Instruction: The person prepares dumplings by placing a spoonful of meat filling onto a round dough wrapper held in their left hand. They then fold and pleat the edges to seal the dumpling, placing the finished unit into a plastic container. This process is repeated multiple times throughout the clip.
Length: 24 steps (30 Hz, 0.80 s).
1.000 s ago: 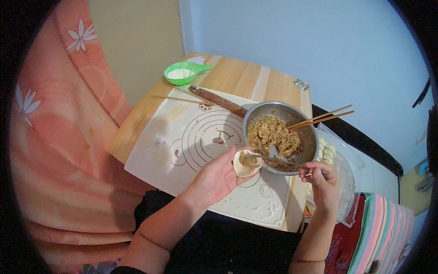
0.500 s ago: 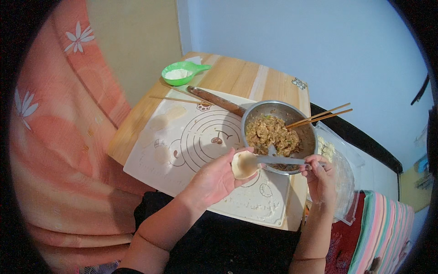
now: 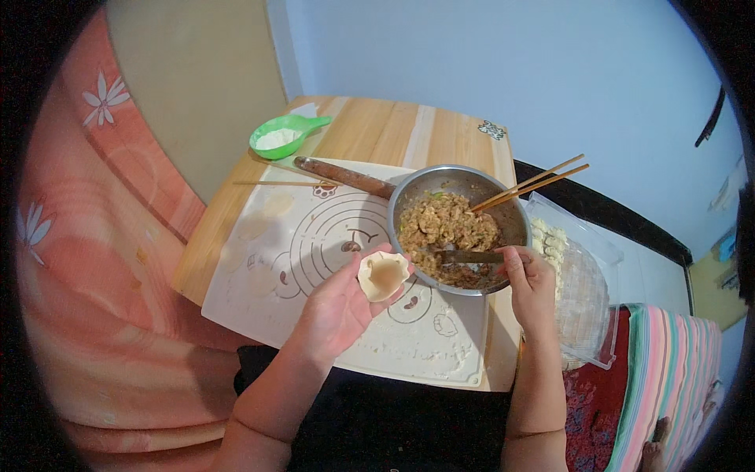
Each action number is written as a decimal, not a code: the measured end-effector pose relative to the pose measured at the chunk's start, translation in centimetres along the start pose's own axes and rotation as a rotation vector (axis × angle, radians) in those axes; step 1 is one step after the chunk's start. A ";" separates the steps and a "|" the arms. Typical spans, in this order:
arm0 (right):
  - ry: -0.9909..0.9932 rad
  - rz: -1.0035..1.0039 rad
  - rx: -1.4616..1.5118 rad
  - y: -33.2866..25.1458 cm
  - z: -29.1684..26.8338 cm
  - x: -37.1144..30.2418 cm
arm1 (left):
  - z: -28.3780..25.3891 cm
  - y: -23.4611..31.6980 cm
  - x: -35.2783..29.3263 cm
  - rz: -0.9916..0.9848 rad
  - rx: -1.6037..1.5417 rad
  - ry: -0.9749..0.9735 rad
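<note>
My left hand (image 3: 336, 318) is palm up, its fingers curled around a round dumpling wrapper (image 3: 384, 277). The wrapper forms a shallow cup with a wavy edge, and no filling shows in it. My right hand (image 3: 532, 285) grips a flat metal spatula (image 3: 478, 256) at the right rim of a steel bowl (image 3: 515, 216). The spatula's far end dips into the brown minced filling (image 3: 448, 223), which hides its tip. A pair of wooden chopsticks (image 3: 543, 182) leans out over the bowl's right side.
The bowl stands on a white printed dough mat (image 3: 259, 303) over a wooden table (image 3: 385, 130). Pale wrappers (image 3: 253, 226) lie at the mat's left. Behind are a rolling pin (image 3: 346, 175), another thin stick (image 3: 275, 183) and a green scoop of flour (image 3: 285, 135). Right is a clear tray (image 3: 602, 315) holding pale pieces.
My right hand has lowered the spatula from over the wrapper into the filling. The left hand has drawn slightly away from the bowl, opening the wrapper's hollow to view. The whole view has shifted slightly.
</note>
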State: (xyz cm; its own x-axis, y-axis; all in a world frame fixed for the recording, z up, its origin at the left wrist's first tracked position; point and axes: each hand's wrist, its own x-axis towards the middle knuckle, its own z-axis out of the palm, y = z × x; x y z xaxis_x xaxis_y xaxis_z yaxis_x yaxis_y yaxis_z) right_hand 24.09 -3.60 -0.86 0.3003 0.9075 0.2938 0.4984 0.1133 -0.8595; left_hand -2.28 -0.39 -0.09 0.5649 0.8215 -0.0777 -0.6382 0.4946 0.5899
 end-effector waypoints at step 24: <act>0.164 0.377 0.703 2.2 -2.4 1.2 | -0.1 -0.3 0.1 -0.011 -0.032 0.021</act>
State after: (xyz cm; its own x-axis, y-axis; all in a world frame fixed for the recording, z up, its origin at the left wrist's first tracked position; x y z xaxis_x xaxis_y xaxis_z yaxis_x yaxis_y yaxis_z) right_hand 27.53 -3.26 -1.40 0.4884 0.8708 -0.0570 -0.2705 0.0890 -0.9586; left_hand -2.07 -0.40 -0.40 0.5608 0.8218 -0.1011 -0.6486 0.5119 0.5633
